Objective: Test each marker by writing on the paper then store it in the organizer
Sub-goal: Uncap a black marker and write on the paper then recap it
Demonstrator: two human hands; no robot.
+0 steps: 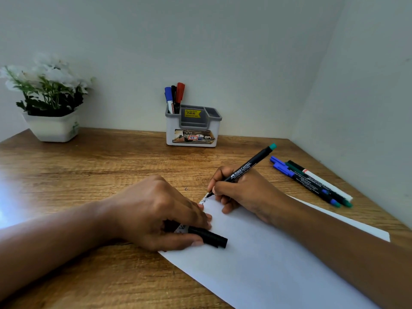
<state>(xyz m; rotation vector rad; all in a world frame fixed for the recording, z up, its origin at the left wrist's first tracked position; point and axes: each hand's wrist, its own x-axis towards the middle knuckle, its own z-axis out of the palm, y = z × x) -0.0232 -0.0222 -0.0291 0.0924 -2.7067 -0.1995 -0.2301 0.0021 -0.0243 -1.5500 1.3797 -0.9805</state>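
White paper sheet point(278, 259) pinned by left hand point(156, 210), grip closed on black cap point(209, 238).
Right hand point(243, 192) pinching black green-ended marker point(243, 169), tip near paper's far corner; risks running onto wooden counter point(89, 166), grey-white organizer point(194, 128) well apart.

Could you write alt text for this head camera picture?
A right hand writes with a black marker on white paper while the left hand holds its cap. An organizer behind holds three markers; more markers lie right.

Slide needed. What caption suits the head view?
Right hand tests a marker on paper; left hand holds its cap.
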